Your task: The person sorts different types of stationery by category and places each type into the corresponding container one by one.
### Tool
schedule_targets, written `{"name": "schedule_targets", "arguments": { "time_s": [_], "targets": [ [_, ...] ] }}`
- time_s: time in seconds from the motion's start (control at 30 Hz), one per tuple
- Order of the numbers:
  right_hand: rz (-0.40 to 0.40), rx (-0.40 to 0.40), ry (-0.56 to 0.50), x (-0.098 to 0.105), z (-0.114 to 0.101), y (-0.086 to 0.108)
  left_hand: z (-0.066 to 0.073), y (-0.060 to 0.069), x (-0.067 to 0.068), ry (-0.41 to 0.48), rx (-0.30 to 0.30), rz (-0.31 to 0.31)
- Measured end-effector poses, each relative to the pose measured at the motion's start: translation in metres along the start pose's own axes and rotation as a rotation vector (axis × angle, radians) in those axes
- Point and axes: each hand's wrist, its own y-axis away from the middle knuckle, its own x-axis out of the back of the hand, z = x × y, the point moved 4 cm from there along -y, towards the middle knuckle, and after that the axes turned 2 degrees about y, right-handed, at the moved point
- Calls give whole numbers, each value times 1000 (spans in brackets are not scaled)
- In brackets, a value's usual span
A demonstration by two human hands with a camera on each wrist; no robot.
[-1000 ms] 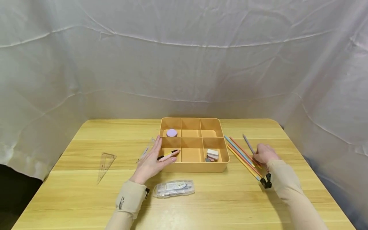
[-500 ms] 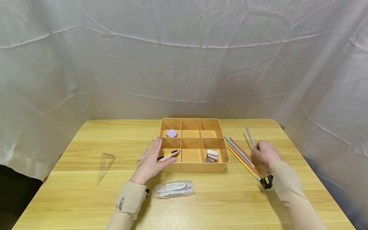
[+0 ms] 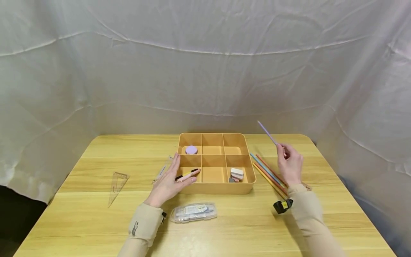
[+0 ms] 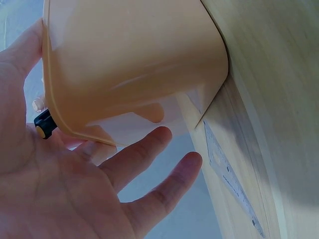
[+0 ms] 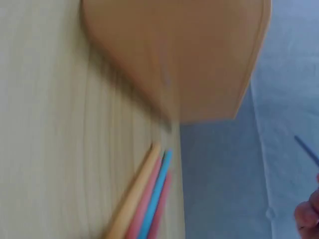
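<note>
A purple pencil (image 3: 267, 132) is pinched by its lower end between the thumb and fingers of my right hand (image 3: 290, 162), raised above the table right of the box. My left hand (image 3: 165, 187) rests against the left side of the orange six-compartment box (image 3: 218, 188), fingers mostly straight, thumb over the front left corner. Black-and-yellow and pink pens (image 3: 187, 175) lie in the front left compartment, partly hidden by that hand. White and grey erasers (image 3: 237, 174) fill part of the front right one. A round lilac object (image 3: 191, 150) sits in the back left one.
Several coloured pencils (image 3: 269, 171) lie right of the box, partly below my right hand. A clear plastic case (image 3: 194, 212) lies in front of it. Leftward are a clear set square (image 3: 117, 187) and a clear ruler (image 3: 163, 169). Grey cloth (image 3: 205, 78) hangs behind.
My right hand has picked the purple pencil up off the table and moved upward and slightly left with it. The left hand has stayed at the box.
</note>
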Motion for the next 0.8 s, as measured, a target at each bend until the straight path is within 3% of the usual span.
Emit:
{"name": "schedule_targets", "arguments": {
  "time_s": [0.13,0.27,0.33,0.57,0.8],
  "targets": [
    [88,-14,-259,-11,-16,5,0,0,0,-6,2,3],
    [77,-118,-502,-23,-26,13,0,-1,0,-10,2,11],
    [61,-167,-569,-29,-32,16,1,-1,0,-12,-1,15],
    [34,-256,-642,-36,-49,27,1,-1,-2,6,-7,11],
    [-17,-301,-555,-45,-39,35,1,-1,-3,18,-8,13]
  ]
}}
